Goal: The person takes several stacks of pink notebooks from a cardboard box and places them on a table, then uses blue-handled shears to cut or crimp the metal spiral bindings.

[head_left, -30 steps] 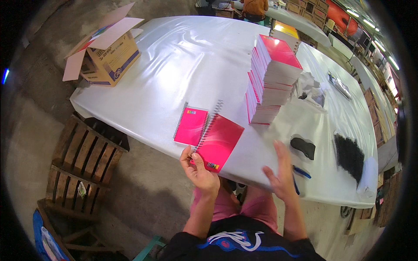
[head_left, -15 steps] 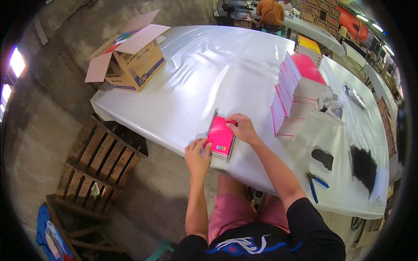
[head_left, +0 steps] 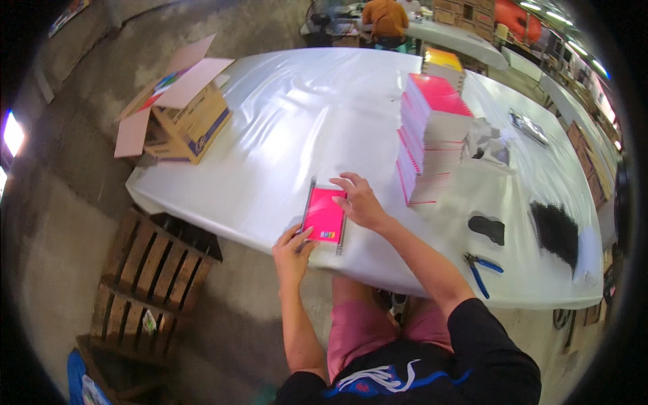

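A small notebook with a bright pink cover (head_left: 325, 214) lies near the table's front edge, dark wire coils along both long sides. My left hand (head_left: 292, 255) grips its lower left corner, thumb over the cover and fingers at the left edge. Above the upper right corner, my right hand (head_left: 359, 204) has its fingers spread apart, the thumb close to the right-hand coil; whether it touches is hard to tell. To the right, blue-handled pliers (head_left: 483, 270) lie below a flat black piece (head_left: 487, 229).
Tall stacks of pink notebooks (head_left: 432, 135) stand at right, yellow ones (head_left: 443, 61) behind. Farther right is a pile of black wire coils (head_left: 555, 233). An open cardboard box (head_left: 192, 125) sits at the table's left end, wooden slatted pallet (head_left: 145, 270) below. A person (head_left: 385, 20) sits beyond.
My right hand's fingers have come off the notebook's upper right part and spread. My left hand keeps its hold at the lower left corner. The whole view has shifted.
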{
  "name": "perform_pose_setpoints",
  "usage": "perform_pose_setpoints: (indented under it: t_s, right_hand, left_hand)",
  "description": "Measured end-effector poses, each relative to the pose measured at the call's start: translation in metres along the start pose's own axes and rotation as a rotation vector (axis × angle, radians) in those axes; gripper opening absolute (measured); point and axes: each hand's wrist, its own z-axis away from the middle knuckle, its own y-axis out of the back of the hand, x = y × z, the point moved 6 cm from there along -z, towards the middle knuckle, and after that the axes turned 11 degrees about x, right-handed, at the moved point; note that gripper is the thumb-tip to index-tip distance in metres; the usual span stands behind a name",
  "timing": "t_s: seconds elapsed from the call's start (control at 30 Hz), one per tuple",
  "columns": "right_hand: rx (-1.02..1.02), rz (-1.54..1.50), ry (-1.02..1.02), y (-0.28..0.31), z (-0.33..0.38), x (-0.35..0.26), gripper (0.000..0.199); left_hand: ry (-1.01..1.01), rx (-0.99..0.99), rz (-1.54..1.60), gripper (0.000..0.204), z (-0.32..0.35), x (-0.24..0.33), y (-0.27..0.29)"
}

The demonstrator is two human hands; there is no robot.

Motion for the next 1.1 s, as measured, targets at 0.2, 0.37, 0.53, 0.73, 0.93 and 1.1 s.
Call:
perform_pose_setpoints:
  t_s: [0.2, 0.37, 0.53, 0.73, 0.93, 1.1]
  right_hand:
    - [0.614, 0.361, 0.18, 0.208, -0.105, -0.062, 0.048]
    - [0.024, 0.464, -0.542, 0.261, -0.141, 0.051, 0.072]
    - [-0.211, 0.216, -0.741, 0.267, -0.139, 0.058, 0.061]
    - [0.246, 0.284, -0.283, 0.326, -0.124, -0.009, 0.035]
    - [-0.211, 0.313, -0.201, 0.261, 0.054, -0.017, 0.025]
    - [-0.317, 0.147, -0.372, 0.249, 0.135, 0.026, 0.04]
  left_hand:
    - [-0.165, 0.294, -0.041, 0.046, 0.004, 0.025, 0.033]
    - [-0.247, 0.359, 0.061, 0.034, 0.001, 0.091, 0.025]
    - [-0.369, 0.252, 0.125, 0.03, 0.008, 0.135, 0.007]
    - [-0.629, 0.335, 0.039, 0.038, 0.035, 0.207, -0.003]
    - [-0.841, 0.061, -0.058, 0.058, 0.112, 0.257, -0.076]
    - [-0.717, -0.269, -0.357, 0.068, 0.134, 0.189, -0.168]
